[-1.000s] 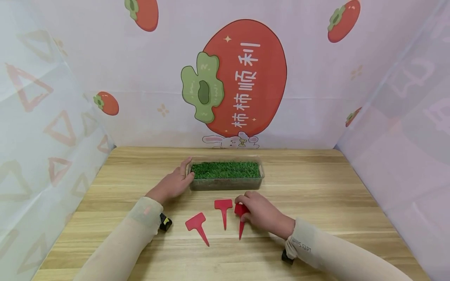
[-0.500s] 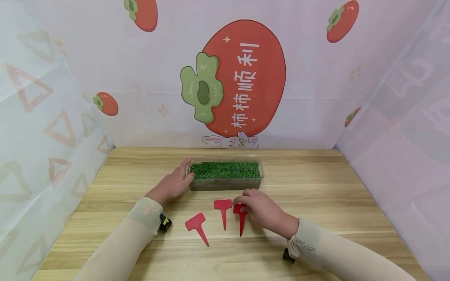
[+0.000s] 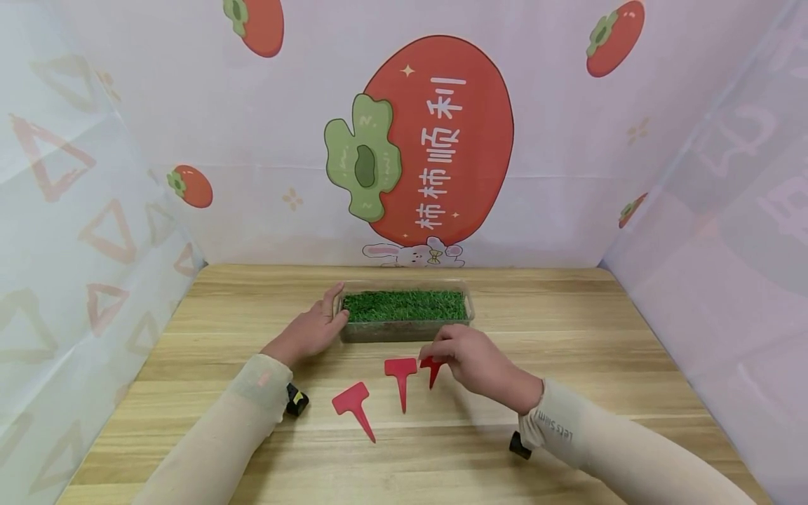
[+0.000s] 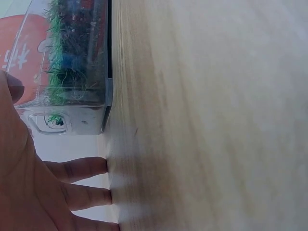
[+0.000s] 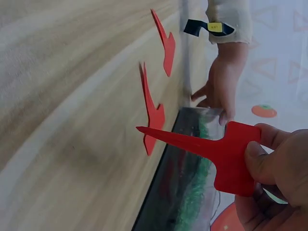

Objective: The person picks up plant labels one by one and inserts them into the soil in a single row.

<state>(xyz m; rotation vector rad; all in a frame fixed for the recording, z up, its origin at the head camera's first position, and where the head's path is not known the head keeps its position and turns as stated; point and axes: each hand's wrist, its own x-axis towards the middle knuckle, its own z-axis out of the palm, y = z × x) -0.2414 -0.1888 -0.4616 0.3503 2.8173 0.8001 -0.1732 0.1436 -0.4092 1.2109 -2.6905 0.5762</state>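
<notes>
Plainly, the right hand (image 3: pixel 475 359) had its grip closed on one red T-shaped marker (image 5: pixel 233 156), pinching it by the broad head, with the thumb laid on one face and fingers behind. The pinch sat at the outer edge of that head, so most of the head and the whole spike stuck out past the thumb, the spike tapering away from the palm to a bare point. Seen from the head, this held marker was just in front of the right part of a clear container (image 3: pixel 407 332), its spike directed back toward the person and seeming raised from the wooden desk (image 3: pixel 543 344). Close beside it on the left, a middle marker (image 3: pixel 400 367) lay flat on the desk, and further left and nearer the person lay a slanted marker (image 3: pixel 352 398), both of the same red. The left hand (image 3: pixel 308 331) was at the container's left end, its grip loose rather than clenched, several fingers straight and spread by the end wall. Inside the container stood green artificial grass (image 3: pixel 404 306), below the level of the rim
</notes>
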